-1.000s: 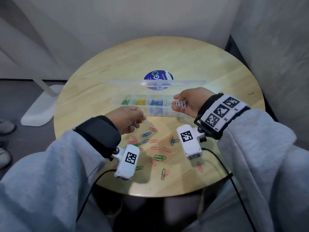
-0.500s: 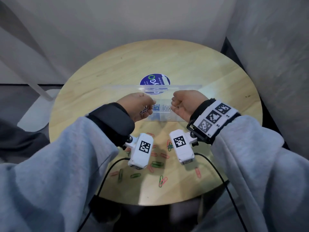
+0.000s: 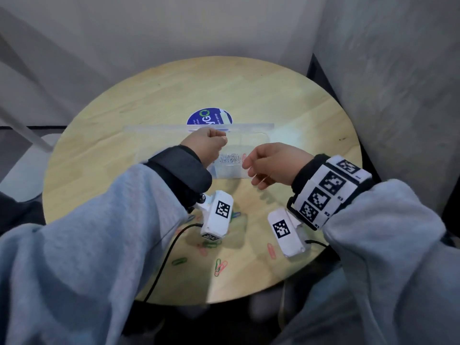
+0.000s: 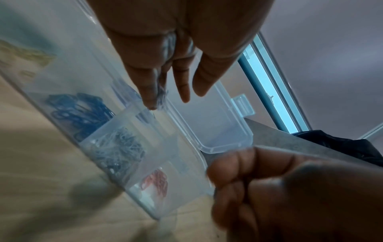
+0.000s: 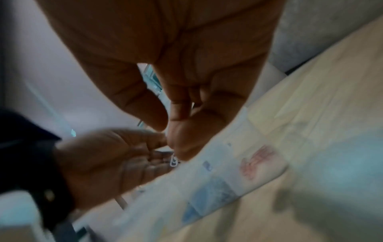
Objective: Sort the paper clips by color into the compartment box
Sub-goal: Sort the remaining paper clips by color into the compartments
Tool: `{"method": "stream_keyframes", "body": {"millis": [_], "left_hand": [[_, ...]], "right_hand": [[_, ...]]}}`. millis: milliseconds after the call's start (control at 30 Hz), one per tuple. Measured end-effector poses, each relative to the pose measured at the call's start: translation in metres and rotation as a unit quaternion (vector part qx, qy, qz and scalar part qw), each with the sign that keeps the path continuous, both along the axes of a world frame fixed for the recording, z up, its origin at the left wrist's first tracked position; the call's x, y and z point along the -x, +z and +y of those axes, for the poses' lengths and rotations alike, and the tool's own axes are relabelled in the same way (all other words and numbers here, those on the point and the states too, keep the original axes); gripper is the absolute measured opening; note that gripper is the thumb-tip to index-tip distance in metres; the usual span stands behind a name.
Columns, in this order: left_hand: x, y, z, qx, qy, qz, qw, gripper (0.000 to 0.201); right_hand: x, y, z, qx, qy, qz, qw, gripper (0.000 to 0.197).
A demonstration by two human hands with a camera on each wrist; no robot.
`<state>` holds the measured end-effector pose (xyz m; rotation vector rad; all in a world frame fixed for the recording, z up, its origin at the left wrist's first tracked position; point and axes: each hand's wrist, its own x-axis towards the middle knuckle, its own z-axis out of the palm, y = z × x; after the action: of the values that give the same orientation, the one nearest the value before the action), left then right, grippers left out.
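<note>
The clear compartment box (image 3: 229, 174) lies open mid-table, its lid (image 3: 161, 128) standing behind it. In the left wrist view its cells hold yellow clips (image 4: 27, 54), blue clips (image 4: 78, 111), silver clips (image 4: 118, 147) and red clips (image 4: 157, 180). My left hand (image 3: 222, 141) hovers over the box and pinches a few silver clips (image 4: 161, 90) between its fingers, above the blue and silver cells. My right hand (image 3: 249, 170) hangs at the box's right end by the red cell, fingers loosely curled, and I see nothing in it. Its thumb and forefinger show in the right wrist view (image 5: 167, 131).
Loose green and red clips (image 3: 220, 266) lie on the round wooden table (image 3: 174, 95) near its front edge, partly under my arms; one red clip (image 3: 271, 250) lies to the right. A blue round sticker (image 3: 209, 118) sits behind the lid. Walls close in behind and right.
My left hand rose from the loose clips and moved over the box, carrying silver clips. My right hand, which held silver clips at the box, now shows none and has drawn slightly back.
</note>
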<state>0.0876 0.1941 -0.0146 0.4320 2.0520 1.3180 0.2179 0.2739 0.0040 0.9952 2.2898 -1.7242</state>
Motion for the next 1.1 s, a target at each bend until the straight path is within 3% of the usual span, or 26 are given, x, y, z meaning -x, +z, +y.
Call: {"method": "stream_keyframes", "body": {"millis": [67, 133, 200, 367, 467, 500, 600, 767, 933, 1100], "left_hand": [[-0.001, -0.002, -0.002, -0.007, -0.007, -0.006, 1.000, 0.015], [0.002, -0.005, -0.006, -0.006, -0.019, -0.007, 1.000, 0.025], [0.003, -0.005, -0.015, -0.014, -0.026, -0.003, 1.000, 0.024], [-0.003, -0.003, -0.047, -0.049, -0.038, 0.027, 0.998, 0.020], [-0.014, -0.009, -0.062, 0.053, -0.111, 0.100, 0.987, 0.020], [-0.018, -0.012, -0.064, 0.113, -0.147, 0.124, 0.975, 0.016], [-0.029, -0.020, -0.066, 0.290, -0.242, 0.204, 0.903, 0.008], [-0.046, -0.022, -0.055, 0.368, -0.278, 0.261, 0.848, 0.014], [-0.051, -0.025, -0.043, 0.379, -0.288, 0.255, 0.842, 0.029], [-0.049, -0.033, -0.045, 0.359, -0.269, 0.193, 0.873, 0.015]], "right_hand": [[-0.003, -0.003, -0.002, -0.127, 0.068, -0.070, 0.987, 0.011], [-0.005, -0.005, -0.005, -0.244, 0.144, -0.133, 0.950, 0.005], [-0.007, -0.006, -0.007, -0.288, 0.191, -0.172, 0.923, 0.006], [-0.011, -0.014, -0.015, -0.305, 0.273, -0.237, 0.881, 0.024], [-0.014, -0.019, -0.022, -0.313, 0.305, -0.279, 0.855, 0.030], [-0.015, -0.022, -0.023, -0.315, 0.312, -0.295, 0.846, 0.031], [-0.018, -0.025, -0.030, -0.330, 0.322, -0.329, 0.824, 0.037], [-0.029, -0.028, -0.040, -0.352, 0.358, -0.360, 0.786, 0.044], [-0.022, -0.032, -0.039, -0.247, 0.409, -0.348, 0.806, 0.039], [-0.010, -0.035, -0.045, -0.344, 0.427, -0.358, 0.756, 0.037]]}}
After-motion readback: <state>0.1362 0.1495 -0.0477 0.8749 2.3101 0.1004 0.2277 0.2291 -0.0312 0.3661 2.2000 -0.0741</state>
